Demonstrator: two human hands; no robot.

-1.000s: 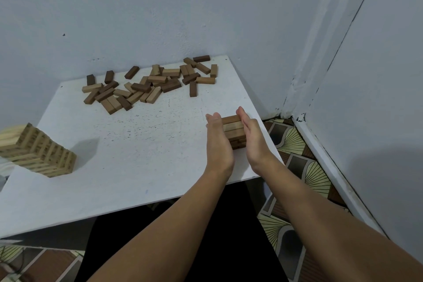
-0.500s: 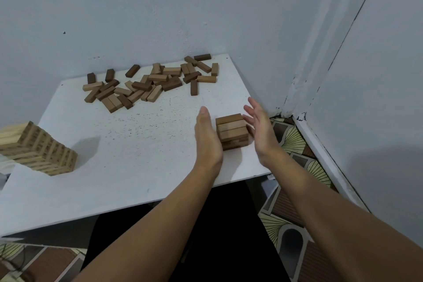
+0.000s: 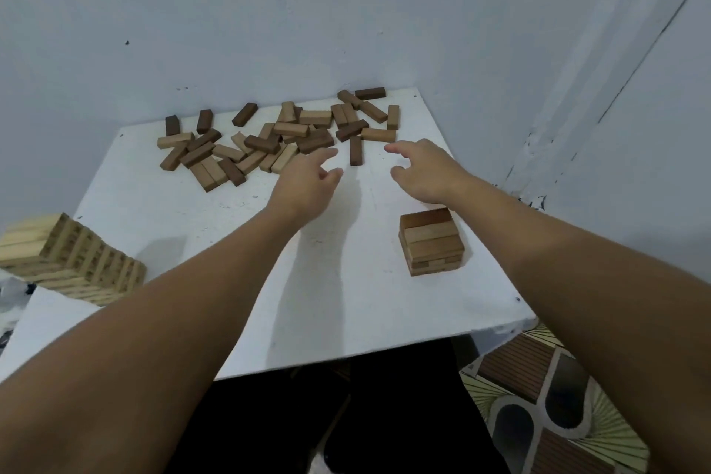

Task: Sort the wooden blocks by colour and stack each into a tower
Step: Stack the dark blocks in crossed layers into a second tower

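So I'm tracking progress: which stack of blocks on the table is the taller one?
The pale stack at the table's left edge; the mid-brown stack near the right edge has only a few layers.

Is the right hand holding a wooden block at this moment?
No, the right hand hovers with loosely curled, empty fingers near the loose blocks, away from the small brown tower.

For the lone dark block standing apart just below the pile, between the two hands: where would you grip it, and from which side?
Pinch the dark block across its two long sides, near mid-length, coming straight down from above. It lies flat on the white table, pointing away from the camera, with bare table on both long sides. The right hand looks nearest, open and empty.
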